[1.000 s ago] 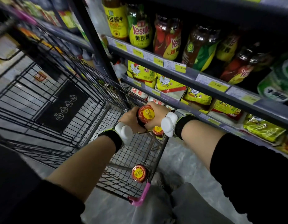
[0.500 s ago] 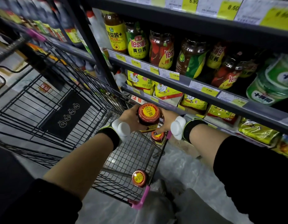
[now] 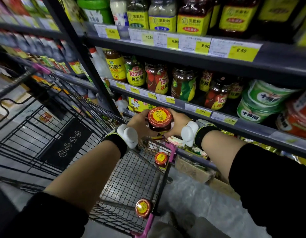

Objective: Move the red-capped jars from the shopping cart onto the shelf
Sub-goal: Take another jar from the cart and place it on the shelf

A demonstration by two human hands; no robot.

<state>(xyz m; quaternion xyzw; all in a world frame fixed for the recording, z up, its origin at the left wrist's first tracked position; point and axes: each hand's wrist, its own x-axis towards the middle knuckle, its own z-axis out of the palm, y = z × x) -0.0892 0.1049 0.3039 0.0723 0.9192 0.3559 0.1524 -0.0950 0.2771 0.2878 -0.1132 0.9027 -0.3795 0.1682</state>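
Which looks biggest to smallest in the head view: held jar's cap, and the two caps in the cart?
1. Held jar's cap, between left hand and right hand.
2. Near cap.
3. Far cap.
Likely identical; camera distance differs.

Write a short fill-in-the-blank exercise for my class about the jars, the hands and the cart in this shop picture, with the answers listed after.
1. The left hand and right hand grip one jar with a ____ cap.
2. The number of red-capped jars left in the cart is ____.
3. The held jar is above the cart, not yet on the ____.
4. The cart's corner trim is coloured ____.

Answers: red; two; shelf; pink
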